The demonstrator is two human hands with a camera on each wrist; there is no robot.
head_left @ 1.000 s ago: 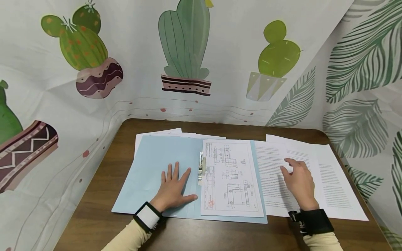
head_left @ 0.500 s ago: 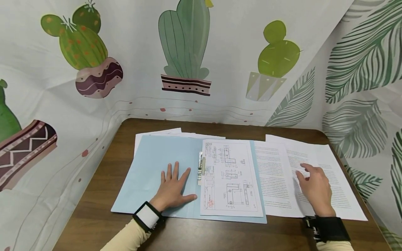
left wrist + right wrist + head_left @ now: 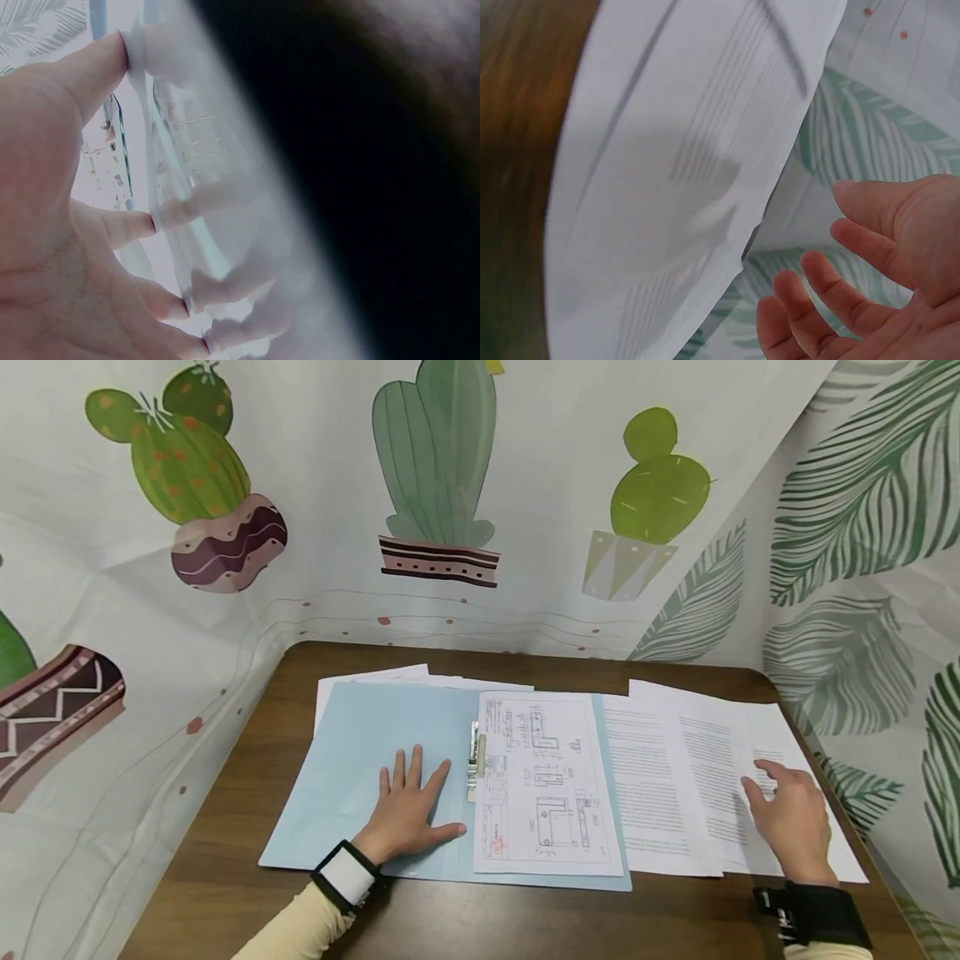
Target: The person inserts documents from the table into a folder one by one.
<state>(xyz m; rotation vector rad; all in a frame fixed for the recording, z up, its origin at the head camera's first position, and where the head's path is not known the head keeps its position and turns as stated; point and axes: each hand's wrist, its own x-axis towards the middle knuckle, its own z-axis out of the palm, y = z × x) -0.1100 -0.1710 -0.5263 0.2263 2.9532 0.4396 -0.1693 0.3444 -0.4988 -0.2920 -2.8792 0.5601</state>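
Note:
An open light-blue folder (image 3: 360,735) lies on the desk, with a metal clip (image 3: 472,768) along its spine. On its right half is a sheet with technical drawings (image 3: 551,743) and a red stamp. My left hand (image 3: 405,817) rests with spread fingers on the folder's left cover; in the left wrist view its fingertips (image 3: 142,222) meet the glossy surface. Over the printed pages (image 3: 708,760) to the right hovers my right hand (image 3: 795,818), holding nothing. The right wrist view shows its relaxed fingers (image 3: 795,296) apart from the paper (image 3: 652,150).
More white sheets (image 3: 420,672) stick out from under the folder's back left. The brown wooden desk (image 3: 450,918) meets a cloth backdrop (image 3: 555,468) printed with cacti and leaves. Printed pages overlap each other and reach near the desk's right edge.
My right hand has moved to the right across the printed pages, from the nearer sheet toward the far right one. My left hand has stayed on the folder.

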